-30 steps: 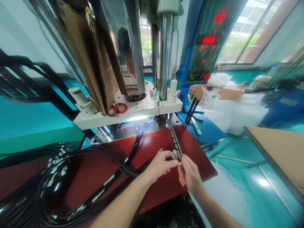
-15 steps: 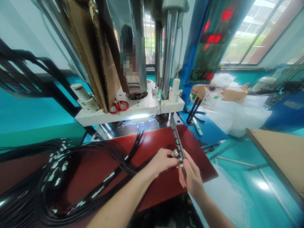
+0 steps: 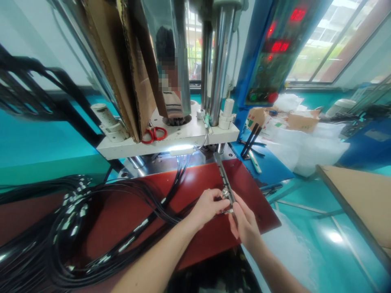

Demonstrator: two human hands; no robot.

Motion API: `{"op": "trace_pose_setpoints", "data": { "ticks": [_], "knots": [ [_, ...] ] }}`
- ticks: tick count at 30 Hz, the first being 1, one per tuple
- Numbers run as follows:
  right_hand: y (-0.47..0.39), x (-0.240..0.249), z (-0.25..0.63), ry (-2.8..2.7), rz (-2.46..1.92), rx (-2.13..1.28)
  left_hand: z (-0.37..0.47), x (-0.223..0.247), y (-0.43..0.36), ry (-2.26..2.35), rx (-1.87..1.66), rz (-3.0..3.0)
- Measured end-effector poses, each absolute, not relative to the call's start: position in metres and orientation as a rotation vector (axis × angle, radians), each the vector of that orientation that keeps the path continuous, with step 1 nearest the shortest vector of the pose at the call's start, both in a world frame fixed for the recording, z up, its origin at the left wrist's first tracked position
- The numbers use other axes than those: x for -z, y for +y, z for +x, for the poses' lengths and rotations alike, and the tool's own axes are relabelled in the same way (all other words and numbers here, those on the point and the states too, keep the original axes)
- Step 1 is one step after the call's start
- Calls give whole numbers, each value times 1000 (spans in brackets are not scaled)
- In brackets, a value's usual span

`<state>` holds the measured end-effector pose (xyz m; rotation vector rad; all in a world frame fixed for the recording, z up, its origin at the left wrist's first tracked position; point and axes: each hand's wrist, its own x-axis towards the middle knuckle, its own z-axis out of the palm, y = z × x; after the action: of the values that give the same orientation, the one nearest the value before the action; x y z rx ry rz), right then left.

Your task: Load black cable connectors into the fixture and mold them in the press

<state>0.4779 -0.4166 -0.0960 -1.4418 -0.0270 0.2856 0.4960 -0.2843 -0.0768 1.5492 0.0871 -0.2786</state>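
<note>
My right hand (image 3: 244, 217) is closed around the near end of a long, narrow metal bar (image 3: 223, 175) with a row of slots along its side. The bar slants away from me over the red-brown board (image 3: 201, 179). My left hand (image 3: 210, 206) pinches small shiny metal connectors (image 3: 225, 193) against the bar's left side. Dark cables run to the left hand from the left, partly hidden by my forearm. A large coil of black cables (image 3: 58, 228) lies on the left of the board, some with pale shiny bands.
Behind the board stands a press with a white plate (image 3: 195, 140), a lit lamp (image 3: 182, 150) and red-handled scissors (image 3: 154, 134). Pliers and a cutter (image 3: 254, 161) lie on the blue shelf (image 3: 271, 171) at right, near white bags (image 3: 314, 144). A tan-topped table (image 3: 360, 199) stands far right.
The bar's far end has swung slightly left and toward me. Both hands stay close together on the bar and the connectors, with only a slight shift.
</note>
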Motion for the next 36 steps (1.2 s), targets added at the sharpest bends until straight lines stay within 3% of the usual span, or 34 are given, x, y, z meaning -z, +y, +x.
{"op": "trace_pose_setpoints", "data": {
  "ticks": [4, 20, 36],
  "knots": [
    [-422, 107, 476, -23, -1306, -226, 500, 80, -280, 105, 140, 1448],
    [-427, 117, 476, -10, -1169, -223, 503, 82, -269, 87, 467, 1232],
    [-430, 116, 475, -84, -1233, -266, 497, 82, -284, -9, 150, 1774]
  ]
}}
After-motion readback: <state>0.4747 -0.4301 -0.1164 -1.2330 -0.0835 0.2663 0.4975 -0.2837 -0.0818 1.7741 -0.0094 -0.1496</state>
